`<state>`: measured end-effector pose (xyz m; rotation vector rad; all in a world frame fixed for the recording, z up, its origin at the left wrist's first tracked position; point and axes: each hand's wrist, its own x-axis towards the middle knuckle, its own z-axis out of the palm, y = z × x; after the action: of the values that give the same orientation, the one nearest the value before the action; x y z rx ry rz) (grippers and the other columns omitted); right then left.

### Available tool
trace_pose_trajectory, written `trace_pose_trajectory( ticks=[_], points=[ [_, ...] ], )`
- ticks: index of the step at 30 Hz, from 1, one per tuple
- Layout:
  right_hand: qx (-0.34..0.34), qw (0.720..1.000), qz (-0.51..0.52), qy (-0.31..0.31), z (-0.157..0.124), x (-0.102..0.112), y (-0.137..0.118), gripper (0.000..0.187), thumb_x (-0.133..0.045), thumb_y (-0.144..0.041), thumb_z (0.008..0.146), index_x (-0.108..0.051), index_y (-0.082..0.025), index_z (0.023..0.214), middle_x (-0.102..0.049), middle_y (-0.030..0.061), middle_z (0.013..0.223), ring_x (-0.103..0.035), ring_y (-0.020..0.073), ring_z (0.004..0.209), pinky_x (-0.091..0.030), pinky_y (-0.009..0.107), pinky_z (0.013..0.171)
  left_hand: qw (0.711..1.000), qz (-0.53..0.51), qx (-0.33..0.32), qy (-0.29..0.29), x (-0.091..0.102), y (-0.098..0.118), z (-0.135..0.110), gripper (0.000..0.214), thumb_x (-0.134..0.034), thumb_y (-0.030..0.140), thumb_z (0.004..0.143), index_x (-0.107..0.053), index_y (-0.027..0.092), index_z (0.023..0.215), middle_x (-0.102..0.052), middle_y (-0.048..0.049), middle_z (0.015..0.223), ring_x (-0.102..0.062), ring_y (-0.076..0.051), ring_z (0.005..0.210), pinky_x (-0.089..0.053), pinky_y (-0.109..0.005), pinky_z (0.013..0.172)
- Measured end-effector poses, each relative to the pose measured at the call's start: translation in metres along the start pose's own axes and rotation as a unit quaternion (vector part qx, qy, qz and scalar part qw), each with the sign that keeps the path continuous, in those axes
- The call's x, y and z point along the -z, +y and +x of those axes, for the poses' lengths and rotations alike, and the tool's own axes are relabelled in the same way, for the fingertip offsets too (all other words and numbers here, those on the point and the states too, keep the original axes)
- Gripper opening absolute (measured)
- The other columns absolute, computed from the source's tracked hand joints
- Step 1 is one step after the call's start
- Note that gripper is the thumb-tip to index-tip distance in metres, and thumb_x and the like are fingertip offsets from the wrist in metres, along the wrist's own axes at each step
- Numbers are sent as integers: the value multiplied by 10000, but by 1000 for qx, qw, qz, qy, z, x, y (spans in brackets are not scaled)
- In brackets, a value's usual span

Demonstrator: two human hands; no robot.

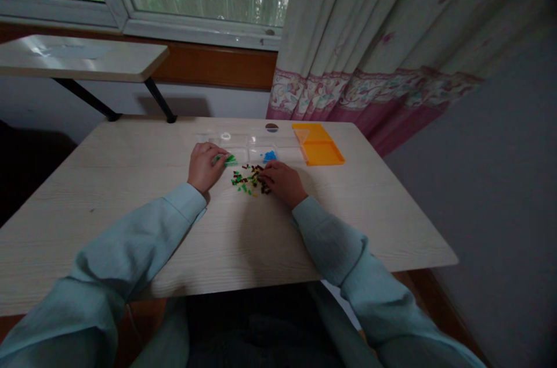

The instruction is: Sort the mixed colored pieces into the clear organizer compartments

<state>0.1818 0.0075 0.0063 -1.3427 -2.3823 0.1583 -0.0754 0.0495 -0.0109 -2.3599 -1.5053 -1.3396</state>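
A small heap of mixed beads (249,180), dark, green and yellow, lies on the pale wooden table (130,194). My right hand (282,181) rests at the heap's right edge, fingers curled onto the dark beads. My left hand (203,166) sits left of the heap, fingers bent and pinching something green I cannot make out. Its fingertips reach a clear compartment box (243,147). Green beads (230,160) fill one cell and blue beads (270,155) another.
An orange lid (317,145) lies right of the clear box. A small dark disc (271,127) sits near the table's far edge. A second table (78,57) stands behind on the left, under the window. A curtain (374,54) hangs at the right.
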Motion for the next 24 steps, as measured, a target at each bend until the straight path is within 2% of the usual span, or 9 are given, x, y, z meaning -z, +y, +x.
trace_pose_trajectory(
  ticks=[6,13,19,24],
  points=[
    [-5,1000,-3,11,-1,-3,0,176,-554,-271,909,-723,-225,932,-649,71,1039,-586,199,951,-452,295,778,1000,14,4,3,-2,-1,-1,263,-565,411,875,-721,199,879,-641,-72,885,-516,-233,906,-408,-418,826],
    [-57,991,108,55,-1,-6,2,143,-594,-261,875,-721,-210,917,-642,63,1007,-594,177,888,-461,293,788,1000,17,0,-6,-1,-1,-1,246,-549,363,890,-730,208,952,-635,-75,893,-525,-235,909,-415,-437,841],
    [-64,978,182,80,3,-11,5,130,-612,-254,853,-729,-200,869,-654,63,924,-590,174,878,-463,301,798,1000,11,-10,-1,-1,-2,-1,263,-506,340,914,-730,211,964,-629,-73,894,-526,-222,883,-418,-431,824],
    [-70,968,226,85,5,-9,2,144,-637,-301,837,-738,-199,849,-669,60,882,-598,176,863,-461,308,807,999,11,-45,-8,4,10,-1,262,-495,338,924,-719,227,1001,-637,-72,912,-525,-227,916,-412,-423,830]
  ],
)
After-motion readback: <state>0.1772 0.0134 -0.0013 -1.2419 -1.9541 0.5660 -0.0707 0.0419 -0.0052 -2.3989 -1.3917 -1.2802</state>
